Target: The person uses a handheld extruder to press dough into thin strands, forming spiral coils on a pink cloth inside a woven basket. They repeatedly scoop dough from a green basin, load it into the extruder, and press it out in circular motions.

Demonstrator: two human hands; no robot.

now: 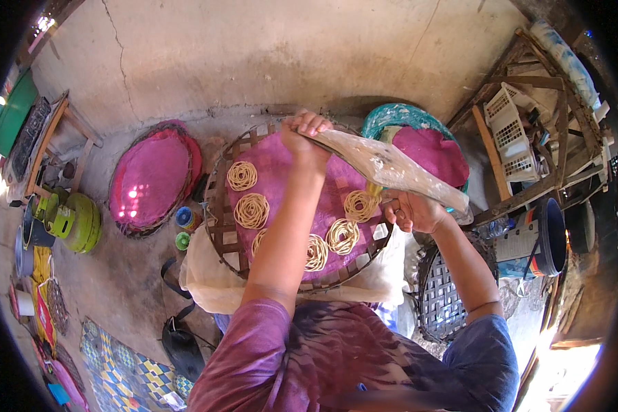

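Up front, my left hand (307, 132) is closed round the far left end of a long, worn wooden board (378, 161) dusted with white. The board slants down to the right. Under its right part my right hand (417, 211) has its fingers curled; what they hold is hidden. A small yellowish piece (373, 191) shows between the board and the nearest coil. Below both hands lies a round woven tray (216, 226) lined with pink cloth (288, 206). Several pale coils of strands, such as this coil (342, 236), lie along its edge. My left forearm partly hides one.
A teal basin (391, 113) with pink cloth stands behind the board. At right are a dark woven basket (446, 288), a bucket (551, 237) and a wooden rack (494, 154). A pink-lined oval tray (151, 178) and a green gas cylinder (82, 223) stand at left.
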